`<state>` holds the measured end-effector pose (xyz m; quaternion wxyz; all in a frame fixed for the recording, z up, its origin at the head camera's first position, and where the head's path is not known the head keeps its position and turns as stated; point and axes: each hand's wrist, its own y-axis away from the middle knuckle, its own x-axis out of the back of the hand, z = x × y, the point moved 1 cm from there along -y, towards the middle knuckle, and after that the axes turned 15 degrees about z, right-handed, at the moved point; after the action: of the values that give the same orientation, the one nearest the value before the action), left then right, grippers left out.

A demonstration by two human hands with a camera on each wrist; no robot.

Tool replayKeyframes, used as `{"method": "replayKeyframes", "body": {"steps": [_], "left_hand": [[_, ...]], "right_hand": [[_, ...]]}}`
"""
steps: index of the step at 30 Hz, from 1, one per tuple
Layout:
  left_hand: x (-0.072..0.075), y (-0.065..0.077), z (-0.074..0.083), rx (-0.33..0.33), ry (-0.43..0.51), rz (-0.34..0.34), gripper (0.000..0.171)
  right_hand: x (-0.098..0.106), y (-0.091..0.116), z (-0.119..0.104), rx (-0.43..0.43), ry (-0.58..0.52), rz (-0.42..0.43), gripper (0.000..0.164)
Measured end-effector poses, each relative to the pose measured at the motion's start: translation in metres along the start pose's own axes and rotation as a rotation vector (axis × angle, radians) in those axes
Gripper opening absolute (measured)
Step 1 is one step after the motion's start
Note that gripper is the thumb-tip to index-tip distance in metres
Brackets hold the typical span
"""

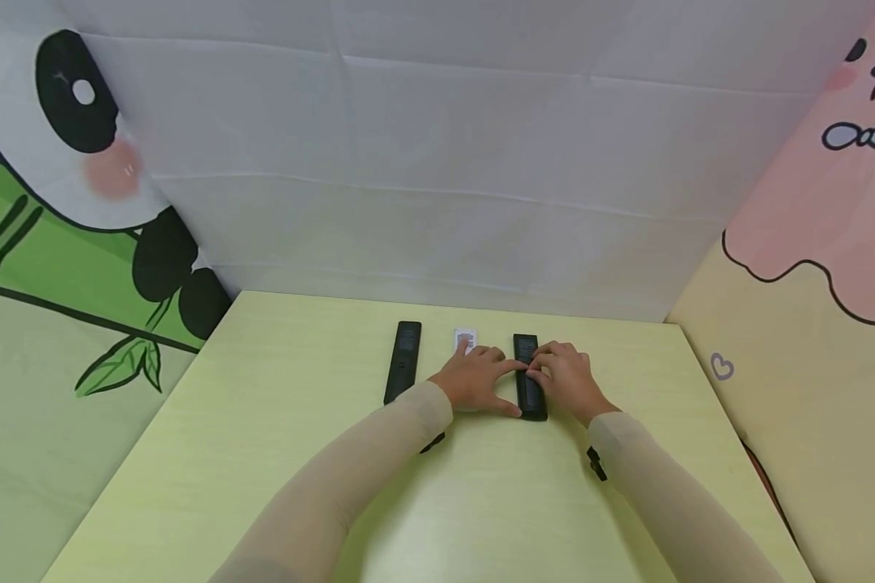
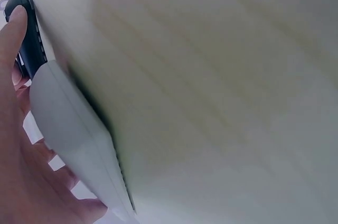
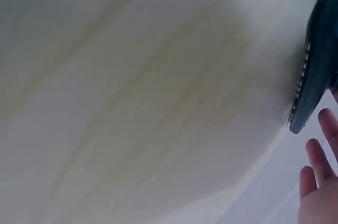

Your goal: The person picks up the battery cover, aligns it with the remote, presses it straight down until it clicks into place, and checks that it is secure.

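Observation:
A black remote control [image 1: 531, 398] lies on the table at the right of a row, its labelled back up. My left hand [image 1: 472, 379] reaches over from the left. Its straight, spread thumb and index finger touch the remote near its lower end and middle. From the right, my right hand [image 1: 565, 376] pinches at the remote's middle with thumb and bent fingers. The exact contact is hidden in the right wrist view, where the other fingers [image 3: 318, 163] stand off it. Under my left hand lies a white remote control [image 2: 74, 123], labelled end [image 1: 466, 334] showing.
Another black remote control [image 1: 403, 356] lies at the left of the row, partly behind my left sleeve [image 1: 379, 453]. The pale yellow table [image 1: 299, 364] meets a white cloth wall [image 1: 445, 202] at its far edge. Printed cloth panels flank both sides.

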<state>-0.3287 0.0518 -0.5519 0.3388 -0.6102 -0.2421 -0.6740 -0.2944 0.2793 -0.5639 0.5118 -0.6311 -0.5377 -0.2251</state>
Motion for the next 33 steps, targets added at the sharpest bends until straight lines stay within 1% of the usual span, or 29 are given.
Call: {"method": "replayKeyframes", "body": {"steps": [4,6,9,13,23,30,31,33], "left_hand": [[0.0003,-0.0001,-0.0011,0.001,-0.004,0.004,0.094],[-0.0002,-0.0001,-0.0013,0.002,-0.005,0.005,0.094],[-0.0013,-0.0002,-0.0014,0.005,-0.002,0.004,0.094],[-0.0022,0.0005,-0.0004,0.010,0.006,0.004,0.094],[-0.0050,-0.0014,-0.0038,0.015,-0.008,0.012,0.095],[-0.0056,0.0018,-0.0051,0.002,-0.014,0.005,0.094],[-0.0065,0.0023,-0.0063,0.002,-0.016,0.015,0.094],[-0.0023,0.0046,-0.0086,0.002,-0.024,0.036,0.091]], "right_hand": [[0.0011,-0.0011,0.0000,-0.011,0.001,0.017,0.012],[0.0015,-0.0018,-0.0001,-0.030,-0.007,0.020,0.011],[0.0010,-0.0025,-0.0001,-0.074,-0.020,0.002,0.014],[0.0004,-0.0028,0.0006,-0.103,-0.020,-0.027,0.015],[-0.0020,-0.0073,0.0005,-0.084,-0.020,-0.038,0.016],[-0.0022,-0.0061,0.0042,-0.071,-0.037,-0.064,0.014],[-0.0017,-0.0057,0.0055,-0.077,-0.043,-0.067,0.013],[0.0001,-0.0049,0.0081,-0.082,-0.052,-0.061,0.013]]}}
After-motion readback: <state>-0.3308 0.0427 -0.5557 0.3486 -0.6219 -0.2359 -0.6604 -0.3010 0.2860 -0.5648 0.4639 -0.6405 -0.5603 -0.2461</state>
